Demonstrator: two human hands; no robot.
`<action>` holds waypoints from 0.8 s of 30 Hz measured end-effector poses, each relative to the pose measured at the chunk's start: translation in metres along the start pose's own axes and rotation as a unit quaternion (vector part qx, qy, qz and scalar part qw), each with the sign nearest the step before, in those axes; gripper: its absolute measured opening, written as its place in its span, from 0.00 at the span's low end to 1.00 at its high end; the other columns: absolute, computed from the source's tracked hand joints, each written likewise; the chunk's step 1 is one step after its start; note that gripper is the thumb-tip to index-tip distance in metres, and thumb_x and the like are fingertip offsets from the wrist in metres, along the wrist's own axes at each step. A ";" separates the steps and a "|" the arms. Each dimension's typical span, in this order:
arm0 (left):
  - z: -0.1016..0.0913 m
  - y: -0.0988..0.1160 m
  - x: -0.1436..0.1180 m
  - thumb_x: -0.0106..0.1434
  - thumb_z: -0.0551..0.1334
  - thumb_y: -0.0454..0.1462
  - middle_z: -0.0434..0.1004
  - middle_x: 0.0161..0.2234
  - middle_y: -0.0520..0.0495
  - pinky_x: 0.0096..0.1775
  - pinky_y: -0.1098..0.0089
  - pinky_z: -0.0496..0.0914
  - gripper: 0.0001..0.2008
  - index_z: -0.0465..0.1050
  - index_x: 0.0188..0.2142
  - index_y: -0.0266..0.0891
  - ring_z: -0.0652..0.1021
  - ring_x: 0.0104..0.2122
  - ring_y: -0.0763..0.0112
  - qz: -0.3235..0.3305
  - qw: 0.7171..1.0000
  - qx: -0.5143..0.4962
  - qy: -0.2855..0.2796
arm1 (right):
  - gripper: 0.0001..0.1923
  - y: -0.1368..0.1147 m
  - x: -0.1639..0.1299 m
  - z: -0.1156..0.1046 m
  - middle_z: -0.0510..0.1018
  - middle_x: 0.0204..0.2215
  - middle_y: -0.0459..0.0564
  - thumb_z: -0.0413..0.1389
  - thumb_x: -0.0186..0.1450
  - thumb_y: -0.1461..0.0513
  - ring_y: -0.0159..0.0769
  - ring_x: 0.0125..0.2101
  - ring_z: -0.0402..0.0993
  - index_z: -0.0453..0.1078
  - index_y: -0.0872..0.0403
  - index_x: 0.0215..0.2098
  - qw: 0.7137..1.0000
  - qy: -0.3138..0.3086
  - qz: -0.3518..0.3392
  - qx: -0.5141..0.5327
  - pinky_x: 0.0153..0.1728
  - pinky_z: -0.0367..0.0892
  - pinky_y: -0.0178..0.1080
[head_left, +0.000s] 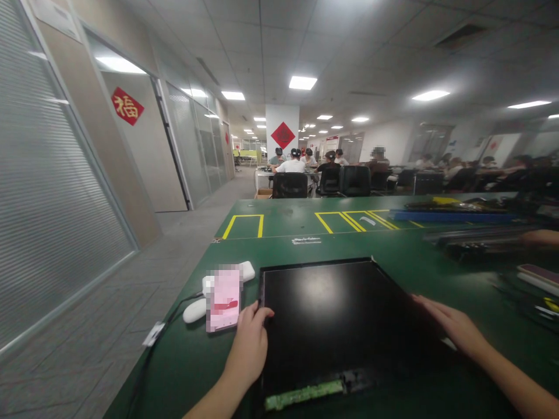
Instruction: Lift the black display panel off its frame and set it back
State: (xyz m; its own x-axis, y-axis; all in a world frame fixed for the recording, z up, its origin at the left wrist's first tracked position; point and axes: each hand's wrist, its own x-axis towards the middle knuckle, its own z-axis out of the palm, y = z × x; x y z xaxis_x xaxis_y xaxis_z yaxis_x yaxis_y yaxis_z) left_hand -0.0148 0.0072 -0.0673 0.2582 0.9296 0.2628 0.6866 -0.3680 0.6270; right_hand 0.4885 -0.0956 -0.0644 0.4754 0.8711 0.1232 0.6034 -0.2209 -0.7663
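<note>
A black flat display panel (340, 314) lies on the green table (279, 244) in front of me, with a green circuit strip (303, 394) along its near edge. My left hand (250, 343) grips the panel's left edge, thumb on top. My right hand (449, 325) rests flat with fingers apart against the panel's right edge.
A pink phone (223, 298) and two white oblong devices (196, 308) with a cable lie left of the panel. Yellow marked boxes (244, 226) sit farther back. Tools and long blue and black parts (454, 216) crowd the right side. Several people sit at desks in the background.
</note>
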 end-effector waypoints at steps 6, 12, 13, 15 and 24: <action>0.000 0.000 0.005 0.57 0.49 0.22 0.67 0.54 0.38 0.59 0.52 0.61 0.22 0.74 0.44 0.39 0.66 0.59 0.56 0.014 1.000 0.012 -0.006 | 0.23 -0.012 -0.002 0.001 0.79 0.49 0.47 0.50 0.58 0.48 0.51 0.53 0.71 0.80 0.50 0.40 0.997 0.023 0.068 0.018 0.50 0.70 0.48; -0.002 0.000 0.003 0.60 0.50 0.24 0.70 0.53 0.40 0.58 0.49 0.62 0.19 0.76 0.40 0.41 0.66 0.60 0.55 0.031 0.999 0.019 -0.008 | 0.24 -0.009 0.003 -0.001 0.79 0.49 0.49 0.51 0.58 0.47 0.50 0.47 0.75 0.80 0.50 0.43 0.996 0.026 0.082 -0.010 0.37 0.74 0.43; -0.003 0.001 0.003 0.60 0.49 0.25 0.70 0.54 0.39 0.58 0.50 0.61 0.19 0.76 0.40 0.40 0.66 0.59 0.55 0.028 0.999 0.023 -0.007 | 0.24 -0.008 0.004 -0.001 0.79 0.49 0.49 0.51 0.59 0.47 0.50 0.47 0.74 0.80 0.51 0.43 0.997 0.025 0.077 -0.015 0.37 0.74 0.44; -0.006 0.002 0.004 0.61 0.49 0.25 0.71 0.54 0.39 0.58 0.51 0.61 0.19 0.76 0.41 0.40 0.66 0.59 0.55 0.031 0.999 0.026 -0.013 | 0.23 -0.005 0.007 -0.001 0.79 0.49 0.49 0.51 0.59 0.48 0.50 0.48 0.74 0.80 0.51 0.42 0.997 0.027 0.067 -0.027 0.39 0.73 0.44; -0.013 0.005 0.007 0.62 0.50 0.27 0.72 0.52 0.39 0.59 0.53 0.61 0.17 0.76 0.41 0.38 0.67 0.59 0.55 0.029 0.998 0.046 -0.030 | 0.23 -0.001 0.011 0.000 0.80 0.46 0.51 0.53 0.60 0.49 0.46 0.44 0.76 0.80 0.53 0.43 0.998 0.028 0.062 0.008 0.41 0.72 0.43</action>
State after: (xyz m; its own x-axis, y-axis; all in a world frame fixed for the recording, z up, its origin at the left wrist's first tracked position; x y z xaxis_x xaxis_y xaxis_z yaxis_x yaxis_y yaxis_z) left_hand -0.0188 0.0121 -0.0528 0.3374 0.9074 0.2507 0.7279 -0.4204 0.5418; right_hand 0.4930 -0.0854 -0.0624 0.5811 0.8115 0.0617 0.5282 -0.3184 -0.7872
